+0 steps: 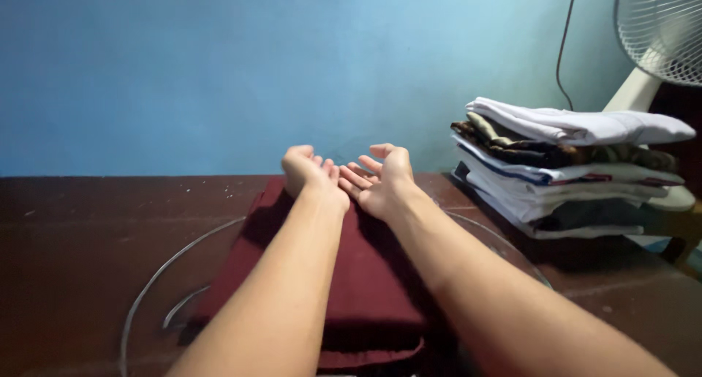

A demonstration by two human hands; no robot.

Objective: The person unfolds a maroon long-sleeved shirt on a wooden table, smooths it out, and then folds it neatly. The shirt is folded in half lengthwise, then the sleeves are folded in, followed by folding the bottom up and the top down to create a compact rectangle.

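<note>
Blue wall fills the background, and below it a dark brown table runs across the whole view. On the table's right end sits a stack of folded clothes, white pieces with a dark patterned one between, and behind it stands a white fan with a cord hanging down the wall. In the middle lies a folded maroon cloth, its long axis running away from the person, from the near edge toward the wall. A thin clear ring or wire curves on the table around the cloth. Both forearms reach out over the cloth along that axis. The left hand and right hand hover side by side over the cloth's far end, fingers spread and loosely curled, palms turned toward each other, holding nothing. They nearly touch at the fingertips. The cloth lies directly below and back toward the person; both hands look about equally near it, and the stack is well apart to the right.
</note>
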